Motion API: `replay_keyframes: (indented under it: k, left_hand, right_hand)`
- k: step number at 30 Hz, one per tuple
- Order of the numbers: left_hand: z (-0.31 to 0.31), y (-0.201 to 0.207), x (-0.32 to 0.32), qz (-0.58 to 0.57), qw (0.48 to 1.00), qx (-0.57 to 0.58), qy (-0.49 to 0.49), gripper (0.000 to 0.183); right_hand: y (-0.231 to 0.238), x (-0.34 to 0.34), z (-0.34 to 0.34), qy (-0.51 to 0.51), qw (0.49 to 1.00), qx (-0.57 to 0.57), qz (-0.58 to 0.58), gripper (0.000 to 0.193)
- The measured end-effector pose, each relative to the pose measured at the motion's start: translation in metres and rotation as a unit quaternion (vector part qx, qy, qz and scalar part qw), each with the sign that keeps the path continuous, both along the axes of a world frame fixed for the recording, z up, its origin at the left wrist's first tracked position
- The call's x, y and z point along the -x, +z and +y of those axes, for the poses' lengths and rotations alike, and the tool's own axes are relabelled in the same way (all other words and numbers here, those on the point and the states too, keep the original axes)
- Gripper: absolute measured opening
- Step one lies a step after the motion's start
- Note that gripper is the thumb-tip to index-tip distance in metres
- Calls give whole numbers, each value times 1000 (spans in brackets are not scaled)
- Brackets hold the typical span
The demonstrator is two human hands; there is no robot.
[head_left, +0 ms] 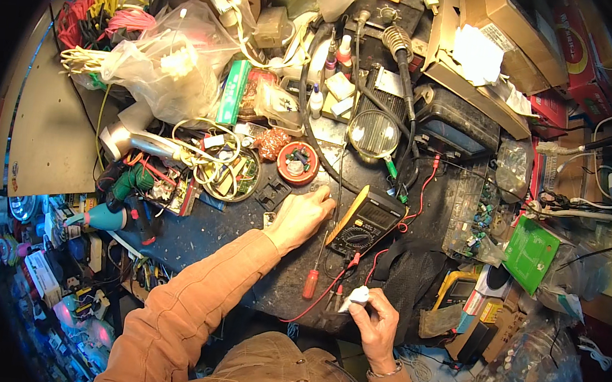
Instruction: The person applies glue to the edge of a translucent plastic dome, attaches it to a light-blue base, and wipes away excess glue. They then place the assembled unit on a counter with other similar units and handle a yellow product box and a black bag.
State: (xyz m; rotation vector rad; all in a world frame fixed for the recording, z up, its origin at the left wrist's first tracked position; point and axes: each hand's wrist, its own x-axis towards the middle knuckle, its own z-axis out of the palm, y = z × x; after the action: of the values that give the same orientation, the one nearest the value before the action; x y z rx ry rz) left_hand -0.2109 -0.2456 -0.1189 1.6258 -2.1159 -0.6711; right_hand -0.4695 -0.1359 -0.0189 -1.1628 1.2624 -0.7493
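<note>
My left hand (299, 221) rests on the dark bench left of the multimeter (366, 224), its fingers bent and pressed together at the surface. Whatever lies in those fingertips is too small or hidden to name. Nearer the bench's front edge, my right hand (379, 324) pinches a small white object (356, 298) with a rounded end and a pale tapering part. A red-handled screwdriver (310, 284) lies between the two hands. The black multimeter has a yellow edge, a dial and red test leads (326, 298). Beyond my left fingers sits a round red dish (284, 170) of small parts.
At the back stand a soldering iron in its coiled holder (397, 42) and a round magnifier (373, 134). Left are a tin of wires (251, 186), a plastic bag (164, 69) and tool handles. Right are a green circuit board (532, 254), a second yellow meter (455, 288) and cardboard boxes (512, 34).
</note>
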Motion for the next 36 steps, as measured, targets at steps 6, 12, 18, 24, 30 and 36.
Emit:
replay_keyframes:
  k: [6,12,18,24,30,36]
  left_hand:
    - [61,78,-24,429,827,-310,192,22]
    - [133,133,-35,516,765,-315,221,30]
    - [163,141,-38,557,738,-310,223,22]
    - [178,144,-28,615,647,-342,294,20]
    - [181,145,-28,609,674,-339,245,23]
    - [177,150,-26,436,858,-212,173,23]
  right_hand:
    - [17,-1,0,-5,954,-190,-232,29]
    - [47,-23,-4,132,982,-115,-71,35]
    - [61,-41,-7,190,978,72,37,34]
    - [68,-44,-4,221,967,100,74,32]
    - [62,-44,0,221,962,147,58,31]
    - [68,-43,1,239,937,208,145,29]
